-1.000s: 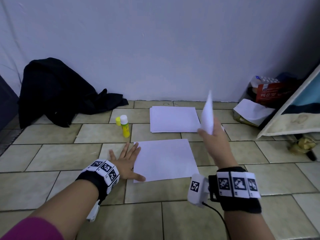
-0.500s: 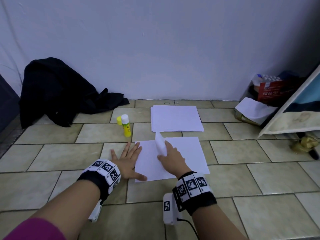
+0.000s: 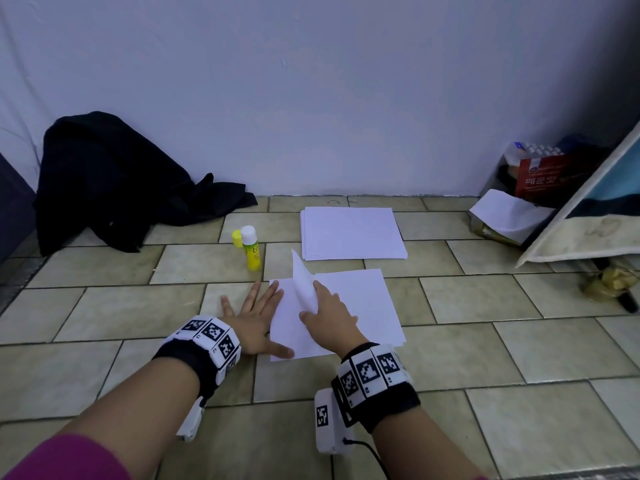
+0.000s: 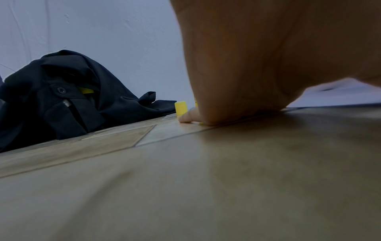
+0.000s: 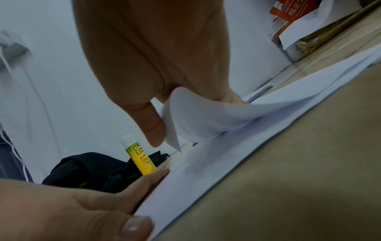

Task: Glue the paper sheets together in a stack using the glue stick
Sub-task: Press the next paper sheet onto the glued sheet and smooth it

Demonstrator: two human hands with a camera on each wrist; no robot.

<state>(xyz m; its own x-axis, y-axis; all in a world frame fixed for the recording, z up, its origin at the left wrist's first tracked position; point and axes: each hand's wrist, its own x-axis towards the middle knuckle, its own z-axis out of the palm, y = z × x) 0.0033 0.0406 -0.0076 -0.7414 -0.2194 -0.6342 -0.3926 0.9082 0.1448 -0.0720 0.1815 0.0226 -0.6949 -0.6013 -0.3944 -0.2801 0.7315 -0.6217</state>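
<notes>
A white sheet [image 3: 349, 303] lies on the tiled floor [image 3: 485, 341], laid over another sheet [image 3: 287, 337] whose left and near margins show beneath it. Its near-left corner stands curled up in a pointed flap, pinched between the thumb and fingers [image 5: 153, 128] of the right hand [image 3: 329, 317]; the rest of that sheet lies flat to the right. The left hand [image 3: 254, 318] rests flat at the left edge of the lower sheet, fingers [image 3: 275, 294] straight and spread, the thumb pressing on the near-left corner; it grips nothing.

Just beyond the two sheets, toward the wall, a stack of white paper [image 3: 351, 233] lies squared on the floor, apart from them. To the left of that stack the glue stick [image 3: 251, 249] stands upright, uncapped, with its yellow cap [image 3: 237, 238] on the floor just beside it. Both stand beyond the left hand's fingertips, apart from the sheets.

Far left, dark clothing [image 3: 110, 181] is heaped against the wall. Far right, a clear container [image 3: 491, 223] holds a red packet [image 3: 543, 174] and a loose white paper [image 3: 509, 214], though its other contents are unclear. A board [image 3: 585, 230] leans beside it.
</notes>
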